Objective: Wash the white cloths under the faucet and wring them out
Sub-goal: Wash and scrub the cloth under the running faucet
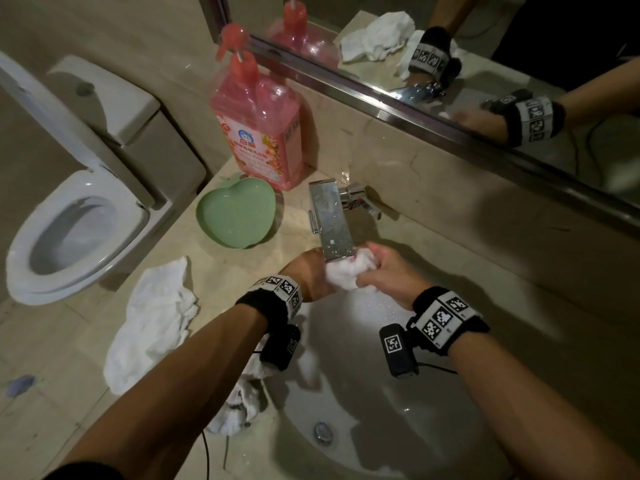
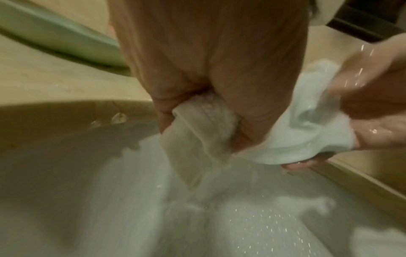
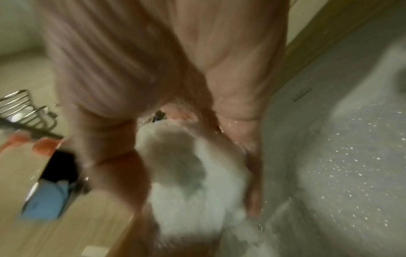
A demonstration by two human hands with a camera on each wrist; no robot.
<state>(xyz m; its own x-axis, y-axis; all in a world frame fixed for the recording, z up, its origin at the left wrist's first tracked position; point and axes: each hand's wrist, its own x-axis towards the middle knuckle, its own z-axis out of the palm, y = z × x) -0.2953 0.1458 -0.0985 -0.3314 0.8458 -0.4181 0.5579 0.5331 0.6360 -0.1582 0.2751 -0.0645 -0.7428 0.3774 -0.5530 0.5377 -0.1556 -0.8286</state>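
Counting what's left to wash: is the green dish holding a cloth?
No, the green dish holds no cloth; one white cloth lies on the counter nearer the camera.

A home bathroom: a white porcelain toilet with raised lid (image 1: pixel 74 237) stands beside a beige marble desk (image 1: pixel 221 271) holding a round white sink basin (image 1: pixel 363 393), a chrome faucet (image 1: pixel 334 220), a wall mirror (image 1: pixel 485 46) and a pink pump bottle of detergent (image 1: pixel 258 133).

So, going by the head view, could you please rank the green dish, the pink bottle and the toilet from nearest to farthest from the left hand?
From the left hand:
1. Green dish, on the counter just beyond it.
2. Pink bottle, behind the dish by the wall.
3. Toilet, off the counter, far left.
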